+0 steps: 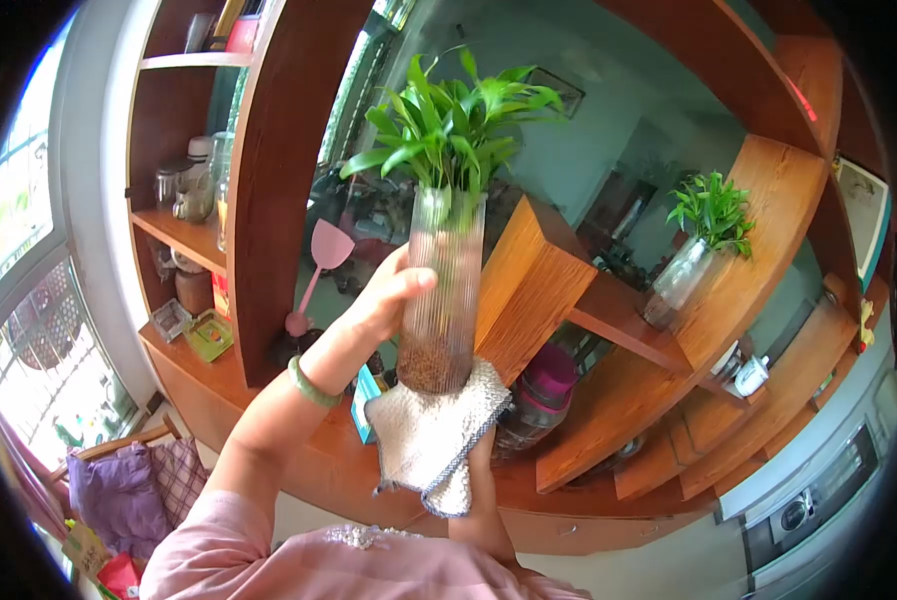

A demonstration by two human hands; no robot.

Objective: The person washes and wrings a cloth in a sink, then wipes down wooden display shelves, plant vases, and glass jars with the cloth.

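Head view: the ribbed glass vase (pixel 443 335) stands near-upright, leafy plant (pixel 458 125) on top, left hand (pixel 390 298) nearer its middle, curled round it; white cloth (pixel 423 435) at the vase's base hides the right hand (pixel 481 462), grip unclear.

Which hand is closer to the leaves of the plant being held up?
Left. The left hand holds the side of the vase, below the leaves. The right hand, mostly hidden by the cloth, is farther down, near the vase's bottom.
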